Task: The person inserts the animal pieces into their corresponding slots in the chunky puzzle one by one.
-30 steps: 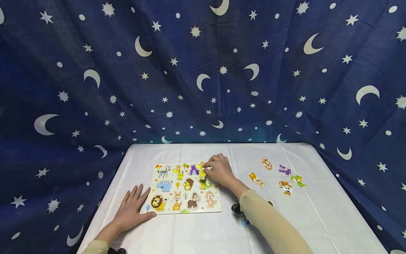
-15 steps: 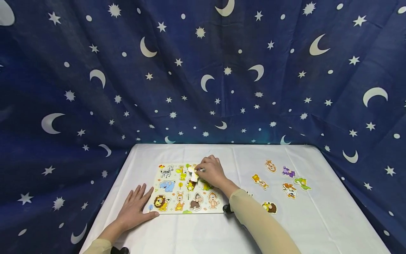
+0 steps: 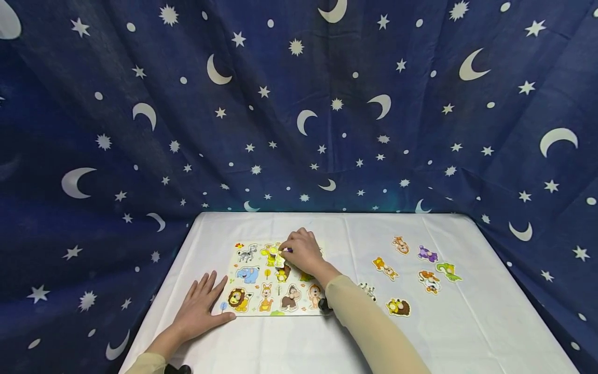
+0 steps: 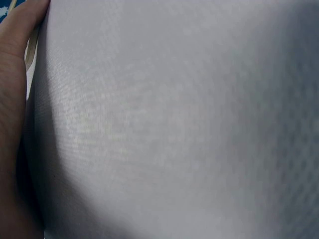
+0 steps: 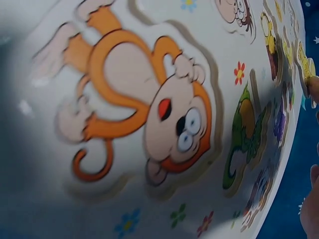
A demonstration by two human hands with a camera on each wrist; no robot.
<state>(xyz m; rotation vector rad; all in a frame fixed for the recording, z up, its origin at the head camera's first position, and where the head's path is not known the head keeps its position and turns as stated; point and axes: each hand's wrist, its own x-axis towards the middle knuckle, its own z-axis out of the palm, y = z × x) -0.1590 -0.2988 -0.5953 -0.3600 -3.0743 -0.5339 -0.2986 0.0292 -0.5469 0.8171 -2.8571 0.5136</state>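
Head view: giraffe piece [image 3: 279, 258] over board [image 3: 235, 280], toward 12 o'clock; not yet seated.
Right hand [image 3: 302, 250]: fingers pinch giraffe piece.
Left hand [image 3: 198, 306]: fingers spread wide, board's 8 o'clock.
Loose pieces [image 3: 398, 307]: seven visible on surface [image 3: 280, 345], board's 3 o'clock; apparently remaining.
Monkey recess [image 5: 127, 74]: unfilled.

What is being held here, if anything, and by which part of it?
The right hand pinches a yellow giraffe piece by its right-hand edge, as the head view shows it. The left hand lies with fingers spread, gripping nothing.
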